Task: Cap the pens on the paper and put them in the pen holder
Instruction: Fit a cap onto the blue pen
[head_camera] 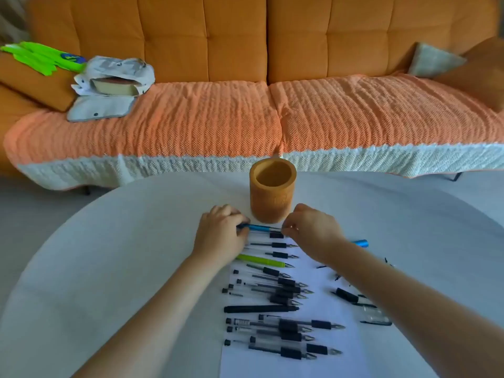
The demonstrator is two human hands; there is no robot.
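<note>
A blue pen (pixel 259 228) lies crosswise at the far end of the white paper (pixel 346 334), just in front of the brown cylindrical pen holder (pixel 272 190). My left hand (pixel 221 231) grips the pen's left end. My right hand (pixel 313 230) pinches at its right tip. Several uncapped black pens (pixel 286 290) and one green pen (pixel 261 261) lie in a row on the paper. A blue cap (pixel 361 243) peeks out behind my right wrist. Black and clear caps (pixel 368 306) lie to the right of the pens.
The round white table (pixel 122 268) carries everything. Behind it stands an orange sofa (pixel 245 118) with a knitted cover, a book in a white cloth pouch (pixel 111 85), a green item (pixel 41 57) and cushions (pixel 436 60).
</note>
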